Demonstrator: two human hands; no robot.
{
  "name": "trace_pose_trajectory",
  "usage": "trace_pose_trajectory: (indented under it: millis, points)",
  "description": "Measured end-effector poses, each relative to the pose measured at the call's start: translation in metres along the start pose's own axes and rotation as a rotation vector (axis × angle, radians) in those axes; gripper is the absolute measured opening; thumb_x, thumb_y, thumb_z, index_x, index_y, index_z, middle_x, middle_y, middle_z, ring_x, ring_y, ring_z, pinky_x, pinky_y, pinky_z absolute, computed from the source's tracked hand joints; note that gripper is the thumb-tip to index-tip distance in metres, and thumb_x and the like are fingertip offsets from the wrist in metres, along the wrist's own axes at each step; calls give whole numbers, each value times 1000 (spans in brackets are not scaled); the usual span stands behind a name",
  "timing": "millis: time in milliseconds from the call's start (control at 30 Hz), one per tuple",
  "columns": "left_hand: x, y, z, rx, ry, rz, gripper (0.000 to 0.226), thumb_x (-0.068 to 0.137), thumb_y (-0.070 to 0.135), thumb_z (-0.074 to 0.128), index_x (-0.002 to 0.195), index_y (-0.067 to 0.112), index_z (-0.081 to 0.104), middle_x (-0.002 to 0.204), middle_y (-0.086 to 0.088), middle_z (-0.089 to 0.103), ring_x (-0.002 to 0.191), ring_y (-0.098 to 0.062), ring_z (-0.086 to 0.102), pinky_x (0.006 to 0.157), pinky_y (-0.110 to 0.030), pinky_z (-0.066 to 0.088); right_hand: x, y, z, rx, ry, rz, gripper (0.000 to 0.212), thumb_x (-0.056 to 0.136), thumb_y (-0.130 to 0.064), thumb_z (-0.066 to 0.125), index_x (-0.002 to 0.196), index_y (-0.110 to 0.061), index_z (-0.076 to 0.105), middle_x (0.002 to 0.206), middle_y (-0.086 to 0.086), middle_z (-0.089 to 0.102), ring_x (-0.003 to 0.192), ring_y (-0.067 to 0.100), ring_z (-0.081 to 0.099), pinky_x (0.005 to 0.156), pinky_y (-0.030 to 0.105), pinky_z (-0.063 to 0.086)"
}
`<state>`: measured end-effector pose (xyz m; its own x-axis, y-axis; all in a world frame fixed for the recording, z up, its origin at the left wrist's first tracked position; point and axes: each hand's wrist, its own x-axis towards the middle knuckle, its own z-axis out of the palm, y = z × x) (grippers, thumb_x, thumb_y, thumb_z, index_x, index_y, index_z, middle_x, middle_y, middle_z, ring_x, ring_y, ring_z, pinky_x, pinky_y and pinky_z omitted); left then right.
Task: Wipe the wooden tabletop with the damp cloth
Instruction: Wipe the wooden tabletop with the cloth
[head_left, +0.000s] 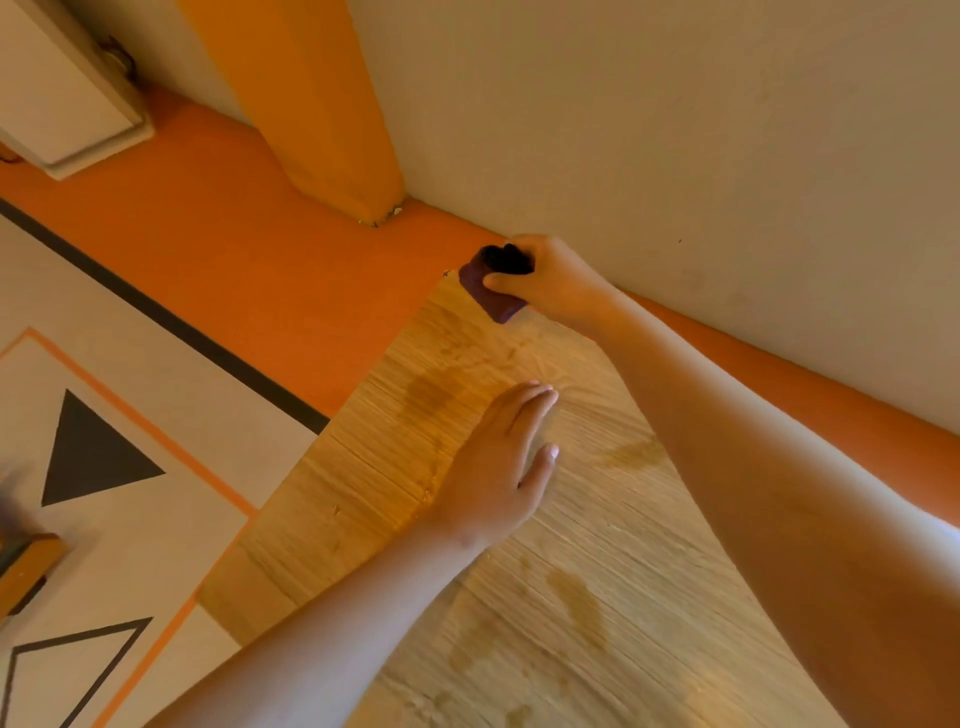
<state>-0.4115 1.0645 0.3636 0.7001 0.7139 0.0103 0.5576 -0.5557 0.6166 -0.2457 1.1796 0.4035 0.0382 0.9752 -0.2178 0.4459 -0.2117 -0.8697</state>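
The wooden tabletop (545, 571) fills the lower middle of the view, with darker damp streaks across its grain. At its far corner by the wall, my right hand (556, 283) is shut on a bunched dark purple cloth (491, 291) that presses on the wood. My left hand (498, 467) lies flat on the tabletop nearer to me, fingers together and pointing toward the cloth, with nothing in it.
A pale wall (701, 156) runs directly behind the table's far edge. An orange floor (234, 260) and a patterned rug with black triangles (104, 457) lie left of the table. An orange post (322, 114) and a white radiator (62, 93) stand at the upper left.
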Motion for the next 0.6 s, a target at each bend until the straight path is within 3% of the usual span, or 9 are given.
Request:
trace_pose_trajectory:
  millis: [133,233,333,400,467,533,600]
  points:
    - [-28,-27,-49,65,159,-119,45,98,31,39,140,18,40,142,13,35,135,3,20,112,-12,10,4,0,21,-107,121,-12,20,86,-22,65,99,-8,62,90,3,61,79,17,55,57,22,42]
    - [-62,-73,-77,186,288,-316,45,97,27,44,140,15,42,143,3,40,134,-7,30,111,-22,20,11,3,30,-220,227,6,15,87,-25,62,95,-12,62,89,1,61,78,18,57,56,25,41]
    - [-94,-102,-81,229,249,-508,49,97,33,39,141,12,40,140,-5,45,132,-19,36,106,-28,30,17,6,36,-302,350,41,19,87,-27,61,101,-13,62,93,2,63,80,20,58,57,28,40]
    - [-106,-107,-74,278,215,-590,48,98,35,35,138,11,44,118,-9,61,108,-24,57,83,-27,46,22,6,40,-265,419,57,23,87,-24,62,107,-13,63,98,5,66,85,23,61,61,30,46]
    - [-107,-106,-72,298,218,-594,43,98,33,35,132,10,49,74,2,61,63,-15,56,50,-20,34,27,3,50,-203,467,59,22,87,-19,61,107,-11,64,100,8,67,88,25,63,68,33,51]
    - [-104,-102,-75,280,231,-597,36,99,30,37,125,11,53,57,13,45,46,-4,44,43,-19,22,28,-3,71,-154,464,18,17,87,-16,61,103,-10,63,100,10,65,89,25,62,74,39,54]
    - [-103,-101,-77,254,235,-589,29,99,28,39,118,13,55,55,14,43,45,-2,43,42,-19,21,23,-10,96,-218,376,-82,17,88,-17,61,102,-9,60,104,10,62,92,24,59,75,40,54]
